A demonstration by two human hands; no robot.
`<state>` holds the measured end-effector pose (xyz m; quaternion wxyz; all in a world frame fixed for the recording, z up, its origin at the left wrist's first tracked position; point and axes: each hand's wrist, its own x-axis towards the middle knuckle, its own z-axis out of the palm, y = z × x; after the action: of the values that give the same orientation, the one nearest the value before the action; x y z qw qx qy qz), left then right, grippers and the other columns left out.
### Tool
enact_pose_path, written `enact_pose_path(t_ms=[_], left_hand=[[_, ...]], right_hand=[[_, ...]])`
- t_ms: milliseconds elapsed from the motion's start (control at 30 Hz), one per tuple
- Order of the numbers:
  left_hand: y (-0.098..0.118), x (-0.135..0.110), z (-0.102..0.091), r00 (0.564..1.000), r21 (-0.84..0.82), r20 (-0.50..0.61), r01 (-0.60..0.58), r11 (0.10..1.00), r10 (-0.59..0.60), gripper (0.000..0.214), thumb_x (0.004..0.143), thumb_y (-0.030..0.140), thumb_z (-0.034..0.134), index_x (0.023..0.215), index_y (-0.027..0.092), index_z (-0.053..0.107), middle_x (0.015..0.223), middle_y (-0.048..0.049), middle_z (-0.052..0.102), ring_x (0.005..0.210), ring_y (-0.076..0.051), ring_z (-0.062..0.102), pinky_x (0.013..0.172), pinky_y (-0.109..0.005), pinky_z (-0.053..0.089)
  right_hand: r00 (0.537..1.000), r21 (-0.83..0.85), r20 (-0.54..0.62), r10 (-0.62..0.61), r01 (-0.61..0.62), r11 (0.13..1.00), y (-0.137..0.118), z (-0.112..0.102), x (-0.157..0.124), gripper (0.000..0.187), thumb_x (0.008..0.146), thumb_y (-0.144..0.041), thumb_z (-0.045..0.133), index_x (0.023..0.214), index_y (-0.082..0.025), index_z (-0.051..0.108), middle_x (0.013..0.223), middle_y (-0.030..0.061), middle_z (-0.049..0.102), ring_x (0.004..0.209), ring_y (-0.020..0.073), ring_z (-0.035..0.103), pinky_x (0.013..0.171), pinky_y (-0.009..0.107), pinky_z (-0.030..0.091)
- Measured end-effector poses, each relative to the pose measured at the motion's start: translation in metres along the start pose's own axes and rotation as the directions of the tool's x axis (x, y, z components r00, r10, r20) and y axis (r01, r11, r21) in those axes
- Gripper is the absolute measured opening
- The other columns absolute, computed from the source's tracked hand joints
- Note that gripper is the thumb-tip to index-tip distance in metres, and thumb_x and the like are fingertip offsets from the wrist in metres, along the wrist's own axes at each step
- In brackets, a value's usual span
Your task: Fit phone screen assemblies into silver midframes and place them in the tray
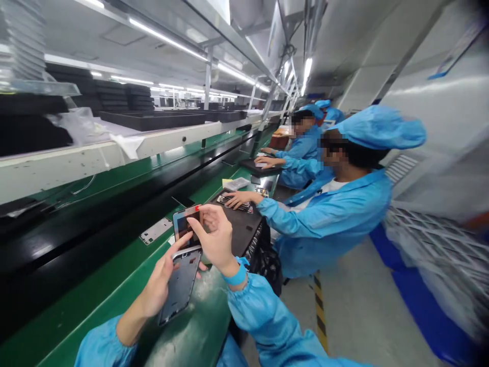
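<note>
So the flat glossy panel with the red tab was up in the air over the front edge of the green surface, tilted, right above a gray phone-shaped frame. The right hand had its fingers pinched on the panel's upper corner by that tab. Left hand had its fingers wrapped round the frame, clamped on its sides, index finger reaching up to the panel's lower part. A pale plate with cutouts was lying flat on the surface, just past the panel. Off to the right, a co-worker in blue had a hand over small strips on a black tray, and another person sat beyond. Across the way, a white-edged shelf carried more black trays.
</note>
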<state>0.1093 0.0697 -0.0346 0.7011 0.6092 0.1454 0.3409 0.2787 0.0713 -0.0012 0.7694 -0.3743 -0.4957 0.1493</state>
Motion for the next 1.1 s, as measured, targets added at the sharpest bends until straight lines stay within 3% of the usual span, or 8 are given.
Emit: enact_pose_path(t_ms=[133,267,467,600,733,833,967,1100], left_hand=[[-0.017,-0.007,-0.008,0.962,0.431,-0.031,-0.231,0.872,0.270,0.071,0.109,0.067,0.043,0.169,0.030,0.044,0.173,-0.0147,0.044,0.154,-0.041,0.049,0.121,-0.054,0.047],[-0.031,-0.008,-0.016,0.926,0.622,0.081,-0.336,0.707,0.369,0.070,0.113,0.055,0.042,0.177,0.035,0.023,0.185,-0.0131,0.015,0.160,-0.041,0.040,0.125,-0.058,0.044],[-0.022,-0.004,-0.028,0.872,0.741,0.207,-0.436,0.511,0.443,0.071,0.112,0.046,0.049,0.176,0.032,0.022,0.181,-0.0169,0.023,0.163,-0.037,0.038,0.132,-0.053,0.038],[-0.004,-0.001,-0.045,0.820,0.798,0.160,-0.435,0.417,0.549,0.056,0.113,0.047,0.047,0.165,0.024,0.047,0.171,-0.0196,0.041,0.158,-0.037,0.045,0.130,-0.053,0.042],[0.015,-0.003,-0.072,0.734,0.742,-0.204,-0.315,0.591,0.648,0.063,0.112,0.061,0.040,0.159,0.022,0.055,0.159,-0.0204,0.054,0.130,-0.036,0.070,0.100,-0.050,0.064],[0.029,-0.008,-0.087,0.662,0.606,-0.409,-0.318,0.729,0.629,0.067,0.108,0.073,0.042,0.155,0.029,0.061,0.151,-0.0159,0.062,0.105,-0.029,0.079,0.080,-0.040,0.067],[0.039,-0.013,-0.084,0.655,0.486,-0.482,-0.354,0.799,0.583,0.065,0.105,0.075,0.047,0.150,0.032,0.067,0.122,-0.0101,0.079,0.093,-0.025,0.080,0.078,-0.037,0.068],[0.041,-0.014,-0.075,0.643,0.455,-0.539,-0.320,0.831,0.543,0.062,0.103,0.074,0.052,0.147,0.034,0.071,0.108,-0.0064,0.082,0.089,-0.027,0.080,0.075,-0.041,0.070]], right_hand=[[0.996,0.034,0.039,0.084,-0.085,0.996,-0.003,0.008,-0.019,0.033,0.095,-0.043,0.081,0.118,-0.023,0.068,0.119,0.0093,0.080,0.110,0.0221,0.078,0.101,0.038,0.065],[0.995,0.096,-0.027,0.097,-0.094,0.991,-0.007,0.021,-0.028,0.038,0.097,-0.050,0.079,0.119,-0.022,0.066,0.127,0.0120,0.078,0.117,0.0243,0.077,0.106,0.042,0.063],[0.997,0.119,-0.062,0.042,-0.035,0.992,-0.005,0.029,-0.021,0.035,0.104,-0.056,0.069,0.095,-0.023,0.061,0.097,0.0049,0.074,0.094,0.0203,0.074,0.093,0.039,0.061],[1.000,0.084,-0.024,0.011,-0.009,0.996,0.000,0.018,-0.026,0.035,0.105,-0.056,0.065,0.094,-0.024,0.059,0.113,0.0079,0.073,0.109,0.0229,0.070,0.101,0.041,0.057],[0.969,-0.120,0.200,0.145,-0.122,0.985,0.043,-0.003,-0.051,0.034,0.108,-0.054,0.057,0.091,-0.024,0.056,0.113,0.0079,0.069,0.104,0.0222,0.067,0.093,0.038,0.057],[0.786,-0.414,0.460,0.413,-0.222,0.883,0.096,-0.005,-0.081,0.033,0.109,-0.051,0.051,0.090,-0.024,0.056,0.105,0.0082,0.067,0.099,0.0226,0.065,0.083,0.036,0.056],[0.652,-0.549,0.559,0.512,-0.172,0.818,0.139,0.005,-0.115,0.025,0.100,-0.028,0.068,0.079,-0.021,0.058,0.088,0.0032,0.062,0.087,0.0202,0.061,0.086,0.036,0.053],[0.606,-0.651,0.570,0.555,-0.080,0.755,0.143,0.004,-0.129,0.026,0.087,-0.015,0.084,0.074,-0.019,0.062,0.095,0.0042,0.062,0.097,0.0221,0.058,0.093,0.039,0.049]])
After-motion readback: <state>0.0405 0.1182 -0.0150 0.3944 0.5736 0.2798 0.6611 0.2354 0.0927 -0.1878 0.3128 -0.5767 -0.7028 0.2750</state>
